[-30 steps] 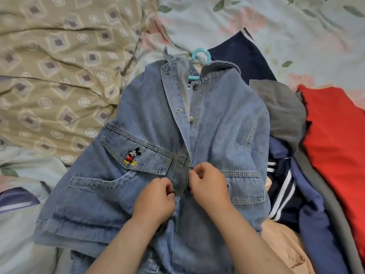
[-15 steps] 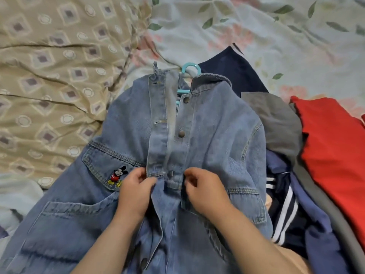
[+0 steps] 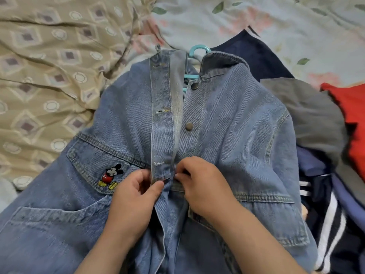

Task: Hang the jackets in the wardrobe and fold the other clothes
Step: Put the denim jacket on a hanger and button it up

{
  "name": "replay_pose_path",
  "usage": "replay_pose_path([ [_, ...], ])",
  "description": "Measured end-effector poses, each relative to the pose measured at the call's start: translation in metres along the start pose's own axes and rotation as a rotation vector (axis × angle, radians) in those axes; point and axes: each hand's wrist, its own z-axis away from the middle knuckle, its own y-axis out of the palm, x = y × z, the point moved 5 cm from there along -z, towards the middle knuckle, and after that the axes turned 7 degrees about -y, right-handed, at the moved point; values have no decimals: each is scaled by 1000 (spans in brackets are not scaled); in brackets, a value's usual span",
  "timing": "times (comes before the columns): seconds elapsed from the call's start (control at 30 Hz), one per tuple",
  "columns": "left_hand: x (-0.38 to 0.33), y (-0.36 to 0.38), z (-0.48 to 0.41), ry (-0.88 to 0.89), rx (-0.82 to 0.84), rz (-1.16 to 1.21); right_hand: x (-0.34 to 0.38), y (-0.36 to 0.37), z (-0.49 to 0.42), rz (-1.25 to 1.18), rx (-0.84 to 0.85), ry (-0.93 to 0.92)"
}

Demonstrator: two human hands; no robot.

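Left grip (image 3: pixel 136 196) and right grip (image 3: pixel 205 186) pinch (both curled), close together.

A: Where's the camera?
B: On the person's head — a single wide-angle view, facing forward and steeply down onto the bed (image 3: pixel 256 20).
A: How near?
B: Close. The denim jacket (image 3: pixel 237 135) fills the middle — the left hand (image 3: pixel 134 196) and right hand (image 3: pixel 203 186) sit low at centre, arms running off the bottom edge.

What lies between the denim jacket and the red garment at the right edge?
In the head view, a grey garment fills the gap between the denim jacket and the red garment.
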Motion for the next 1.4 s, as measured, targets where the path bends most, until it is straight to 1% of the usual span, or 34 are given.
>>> replay_pose_path([
  [0.07,-9,0,1,39,74,65,-6,-3,4,-140,-16,81],
  [0.13,-18,-1,0,72,90,94,-10,-5,6,-322,-1,171],
  [0.17,-22,-1,-1,82,67,70,-11,-6,6,-443,14,211],
  [0.23,-29,-2,-4,135,-13,-50,-9,-5,7,-679,27,285],
  [0.3,-36,-2,-8,205,-72,-117,-9,-5,7,-770,2,322],
  [0.43,-37,5,-15,242,-98,-98,-10,-3,9,-811,-25,314],
  [0.53,-36,7,-13,299,-98,-215,-13,-3,11,-816,-71,291],
  [0.63,-39,11,-9,371,-55,-306,-12,-2,11,-860,-86,273],
  [0.77,-40,18,-4,375,20,-245,-14,1,10,-877,-71,262],
  [0.87,-40,19,-5,364,42,-208,-16,2,11,-871,-80,268],
  [1.07,-47,17,-13,431,165,-355,-17,2,10,-894,-116,280],
  [1.17,-48,17,-20,436,192,-378,-18,2,9,-956,-150,323],
  [1.4,-49,19,-24,535,217,-448,-28,5,8,-1081,-160,384],
])
